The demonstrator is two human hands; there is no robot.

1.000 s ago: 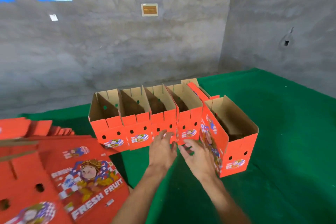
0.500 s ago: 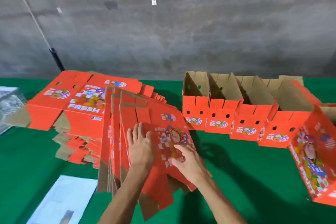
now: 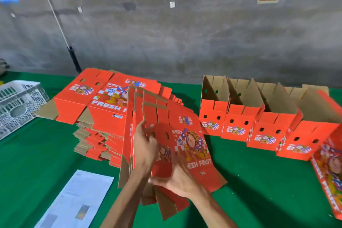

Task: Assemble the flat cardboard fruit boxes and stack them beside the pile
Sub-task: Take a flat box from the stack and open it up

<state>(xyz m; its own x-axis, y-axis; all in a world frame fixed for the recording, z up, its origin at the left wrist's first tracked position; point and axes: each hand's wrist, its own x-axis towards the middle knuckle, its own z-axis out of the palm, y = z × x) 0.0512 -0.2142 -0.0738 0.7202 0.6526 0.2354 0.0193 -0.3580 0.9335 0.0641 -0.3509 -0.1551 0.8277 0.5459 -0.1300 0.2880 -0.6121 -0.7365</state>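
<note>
A flat red "FRESH FRUIT" box (image 3: 187, 135) lies tilted on top of several flat boxes leaning on edge, in front of the low pile of flat boxes (image 3: 103, 105). My left hand (image 3: 144, 144) grips this box's left edge, fingers curled round it. My right hand (image 3: 177, 177), motion-blurred, lies on the lower part of its printed face with the thumb spread along the bottom edge. A row of several assembled open boxes (image 3: 238, 114) stands to the right by the wall. Another assembled box (image 3: 329, 172) lies on its side at the far right.
Green cloth (image 3: 259, 190) covers the work surface. A white lattice basket (image 3: 16, 102) sits at the far left, and a printed paper sheet (image 3: 79, 198) lies near the front left. A thin pole (image 3: 74, 59) leans against the grey wall.
My view swung left from the assembled row to the flat pile. Both hands left the assembled boxes and came onto the top flat box; my left hand now curls round its edge.
</note>
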